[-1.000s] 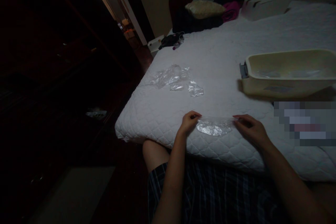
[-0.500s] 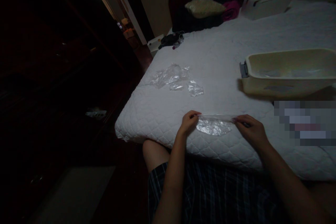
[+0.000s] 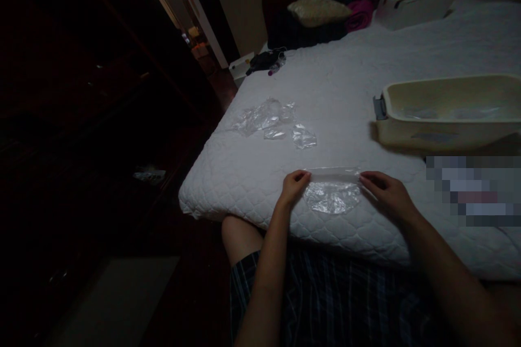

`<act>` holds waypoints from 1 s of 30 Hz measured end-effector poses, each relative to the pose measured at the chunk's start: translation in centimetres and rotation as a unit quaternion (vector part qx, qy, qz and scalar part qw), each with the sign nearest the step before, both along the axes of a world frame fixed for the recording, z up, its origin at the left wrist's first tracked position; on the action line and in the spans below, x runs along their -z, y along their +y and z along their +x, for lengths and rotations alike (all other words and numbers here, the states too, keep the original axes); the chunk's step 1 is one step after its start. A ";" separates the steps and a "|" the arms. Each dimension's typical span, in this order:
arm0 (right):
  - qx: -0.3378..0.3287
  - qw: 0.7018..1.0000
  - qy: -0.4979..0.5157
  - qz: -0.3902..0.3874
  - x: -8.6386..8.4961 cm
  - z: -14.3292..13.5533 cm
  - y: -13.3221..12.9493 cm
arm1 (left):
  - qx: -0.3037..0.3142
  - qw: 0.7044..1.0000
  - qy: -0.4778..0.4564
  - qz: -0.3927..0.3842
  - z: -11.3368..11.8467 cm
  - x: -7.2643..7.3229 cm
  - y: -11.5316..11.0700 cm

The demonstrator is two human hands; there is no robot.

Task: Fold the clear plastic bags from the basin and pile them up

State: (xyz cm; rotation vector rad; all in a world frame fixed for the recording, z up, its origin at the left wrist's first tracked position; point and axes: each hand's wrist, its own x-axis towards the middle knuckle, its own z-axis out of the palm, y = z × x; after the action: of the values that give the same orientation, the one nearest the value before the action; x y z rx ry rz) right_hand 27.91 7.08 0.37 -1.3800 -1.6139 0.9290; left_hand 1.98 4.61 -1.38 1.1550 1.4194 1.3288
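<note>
A clear plastic bag (image 3: 331,196) is stretched between my two hands at the near side of the bed. My left hand (image 3: 294,186) pinches its left edge between thumb and fingers. On the opposite side, my right hand (image 3: 385,191) grips the bag's right edge the same way. The bag's top strip stands up flat and taut, while its crinkled lower part hangs against the quilted cover. Farther back to the left lies a crumpled heap of clear plastic (image 3: 260,117), with a small loose piece of plastic (image 3: 303,136) beside it.
A cream plastic bin (image 3: 448,133) with a grey latch stands on the white bed (image 3: 337,92) at the right. Farther off are a white box (image 3: 415,8), a pale pillow (image 3: 319,12) and a rolled pink cloth (image 3: 359,15). A blurred-out patch covers something below the bin.
The bag's top strip has risen and opened out from a narrow edge into a wider flat band. Both hands keep their hold and have barely shifted.
</note>
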 end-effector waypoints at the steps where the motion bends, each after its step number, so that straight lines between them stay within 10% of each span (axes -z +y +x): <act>1: -0.005 1.000 -0.001 -0.010 0.0 -0.2 0.2 | 0.002 1.000 -0.003 -0.003 0.0 -0.1 0.0; 30: 0.006 1.000 -0.016 0.007 0.9 -0.4 0.9 | 0.054 0.998 -0.023 0.006 -0.8 -0.5 -0.8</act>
State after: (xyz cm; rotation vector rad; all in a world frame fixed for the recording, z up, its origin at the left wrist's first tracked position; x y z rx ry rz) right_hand 27.49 7.97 -0.50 -1.4011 -1.6315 0.8905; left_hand 1.23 3.81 -0.92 1.1842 1.2984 1.2816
